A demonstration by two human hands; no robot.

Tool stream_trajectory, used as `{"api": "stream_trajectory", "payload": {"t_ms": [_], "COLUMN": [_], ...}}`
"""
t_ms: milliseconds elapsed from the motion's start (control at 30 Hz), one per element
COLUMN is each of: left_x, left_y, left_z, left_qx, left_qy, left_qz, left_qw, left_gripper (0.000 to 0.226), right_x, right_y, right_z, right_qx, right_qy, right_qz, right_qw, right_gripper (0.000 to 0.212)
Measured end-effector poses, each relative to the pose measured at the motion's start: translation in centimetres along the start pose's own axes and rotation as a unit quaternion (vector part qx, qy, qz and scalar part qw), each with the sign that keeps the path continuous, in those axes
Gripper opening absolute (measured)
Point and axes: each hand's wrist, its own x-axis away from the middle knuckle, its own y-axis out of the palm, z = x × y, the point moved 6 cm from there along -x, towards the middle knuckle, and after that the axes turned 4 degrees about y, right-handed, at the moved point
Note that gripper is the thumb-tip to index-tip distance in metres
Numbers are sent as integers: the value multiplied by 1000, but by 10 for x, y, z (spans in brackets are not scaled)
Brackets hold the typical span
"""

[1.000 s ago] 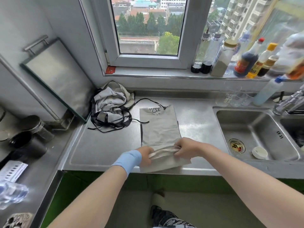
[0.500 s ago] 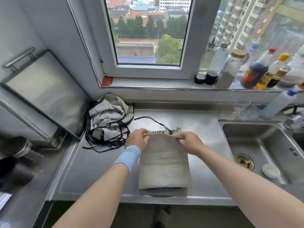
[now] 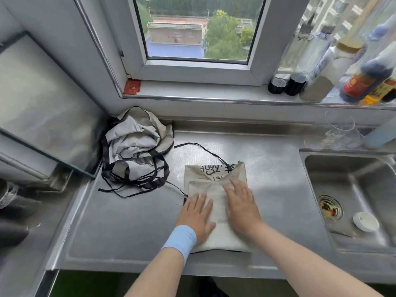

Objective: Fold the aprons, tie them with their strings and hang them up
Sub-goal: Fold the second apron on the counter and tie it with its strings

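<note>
The folded apron (image 3: 220,239) lies flat on the steel tabletop (image 3: 128,228), left of the sink (image 3: 351,183). Its long axis runs near to far, with the printed end pointing far, toward the window. The left hand (image 3: 198,215) and right hand (image 3: 241,205) press on it side by side with fingers straight, neither taking a grip. Its black string (image 3: 199,146) trails far-left toward a crumpled apron (image 3: 135,142).

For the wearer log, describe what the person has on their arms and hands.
The left hand and right hand are bare, with no gloves. No sleeves show on either forearm. A light blue wristband circles the left wrist. The right wrist carries nothing, and no ring or watch is visible.
</note>
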Motion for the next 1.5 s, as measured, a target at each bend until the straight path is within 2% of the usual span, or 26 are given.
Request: {"api": "stream_trajectory", "payload": {"t_ms": [133, 267, 433, 533, 633, 700, 900, 1000, 1100, 1267, 1400, 1500], "left_x": [6, 26, 44, 51, 65, 75, 93, 97, 101, 107, 110, 110], "left_y": [9, 29, 49, 40, 44, 53, 63, 48, 36, 37, 29, 24], "left_z": [7, 9, 6, 9, 18, 17, 3, 10, 28, 35, 31, 22], "left_qx": [-11, -7, -5, -16, -23, -24, -38, -5, -4, 19, 62, 105], "left_qy": [8, 30, 36, 36, 104, 127, 58, 34, 51, 52, 59, 56], "left_qz": [24, 54, 54, 78, 67, 46, 43, 58, 94, 77, 80, 53], "left_qw": [1000, 998, 998, 996, 992, 991, 997, 998, 994, 996, 993, 991], "left_gripper": [78, 82, 83, 75, 58, 59, 62, 52, 42, 68, 74, 78], "right_x": [38, 64, 76, 79, 87, 100, 127, 132, 146, 147, 144, 138], "right_y": [33, 38, 39, 36, 27, 26, 23, 11, 1, -4, -4, -11], "right_z": [-13, -6, 2, 3, 0, 2, 33, 23, 6, -4, -1, 1], "right_qx": [30, 31, 44, 59, 67, 69, 85, 87, 60, 65, 94, 81], "right_qy": [-38, -56, -82, -82, -103, -136, -80, -125, -211, -234, -231, -225], "right_qz": [-57, -76, -114, -124, -110, -110, -126, -84, -102, -121, -184, -189], "right_qw": [997, 995, 989, 987, 986, 982, 985, 985, 970, 962, 951, 952], "right_gripper": [59, 66, 75, 74, 75, 75, 74, 70, 60, 43, 44, 34]}}
